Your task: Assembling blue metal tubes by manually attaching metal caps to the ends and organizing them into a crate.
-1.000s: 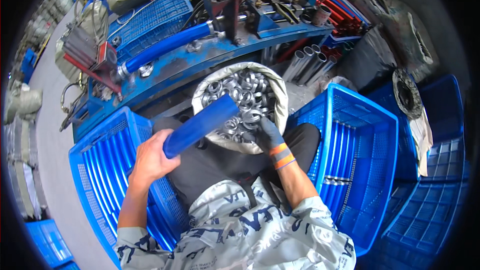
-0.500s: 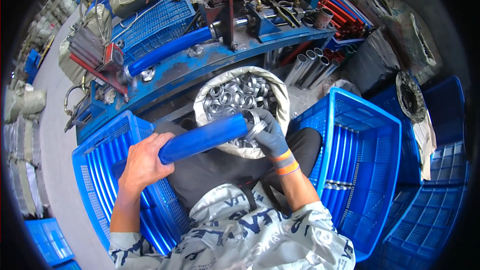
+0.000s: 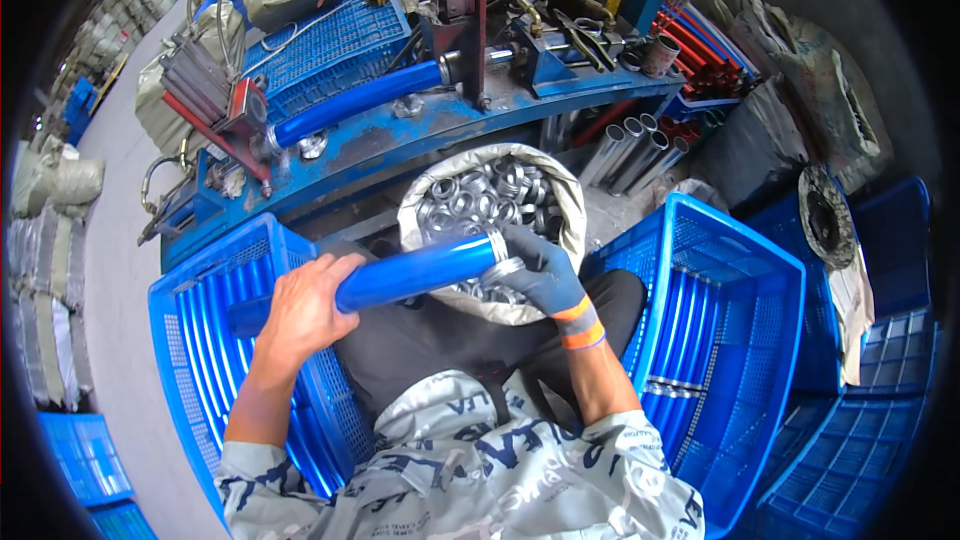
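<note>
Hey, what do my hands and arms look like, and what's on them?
Your left hand is bare. Your right hand wears a dark grey glove with an orange-and-grey striped cuff. Both forearms are bare below pale grey sleeves with dark lettering.

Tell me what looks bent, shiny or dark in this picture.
In the head view, the workbench bows into an arc and the image corners fall to black; in that same head view, glare streaks line the blue tubes in the left crate, the metal rings glint, and a sheen shows on the held tube.
</note>
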`<state>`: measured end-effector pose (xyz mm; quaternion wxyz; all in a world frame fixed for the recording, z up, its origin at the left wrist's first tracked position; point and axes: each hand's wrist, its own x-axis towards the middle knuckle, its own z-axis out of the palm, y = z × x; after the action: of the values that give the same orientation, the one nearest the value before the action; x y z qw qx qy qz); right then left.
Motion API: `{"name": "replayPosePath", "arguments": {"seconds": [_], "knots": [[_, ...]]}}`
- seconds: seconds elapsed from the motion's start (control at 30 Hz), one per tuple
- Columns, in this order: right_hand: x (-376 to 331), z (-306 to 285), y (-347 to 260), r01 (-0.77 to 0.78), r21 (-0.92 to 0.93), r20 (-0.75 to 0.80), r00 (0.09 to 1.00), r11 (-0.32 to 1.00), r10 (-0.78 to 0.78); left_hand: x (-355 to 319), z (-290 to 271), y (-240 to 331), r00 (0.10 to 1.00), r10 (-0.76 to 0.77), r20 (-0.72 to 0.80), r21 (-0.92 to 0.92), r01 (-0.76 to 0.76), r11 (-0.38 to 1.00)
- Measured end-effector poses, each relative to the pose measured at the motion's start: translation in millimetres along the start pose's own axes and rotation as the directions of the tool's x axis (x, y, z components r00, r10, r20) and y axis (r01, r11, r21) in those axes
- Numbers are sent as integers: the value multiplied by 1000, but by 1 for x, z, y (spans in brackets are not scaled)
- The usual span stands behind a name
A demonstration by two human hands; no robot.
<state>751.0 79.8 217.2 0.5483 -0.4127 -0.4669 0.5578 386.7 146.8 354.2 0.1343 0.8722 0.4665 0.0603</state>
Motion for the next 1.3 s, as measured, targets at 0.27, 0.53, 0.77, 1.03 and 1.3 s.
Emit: {"name": "replayPosePath", "arguments": {"seconds": [0.27,0.53,0.77,1.03,1.3], "knots": [[0,-47,108,-324,220,-330,863,920,383,-19,49,-33,916,-383,-120,-862,95,497],[-19,-8,80,-191,665,-49,954,722,297,-22,107,-17,839,-544,-15,-922,-222,-317],[-11,26,44,-41,469,-140,983,882,120,-17,131,11,811,-585,-6,-912,-244,-329],[-3,34,21,-131,281,-58,986,951,153,-26,136,-2,794,-608,-18,-913,-261,-313],[79,30,-2,-96,-17,215,972,995,97,-9,129,-43,758,-652,-28,-903,-300,-309]]}}
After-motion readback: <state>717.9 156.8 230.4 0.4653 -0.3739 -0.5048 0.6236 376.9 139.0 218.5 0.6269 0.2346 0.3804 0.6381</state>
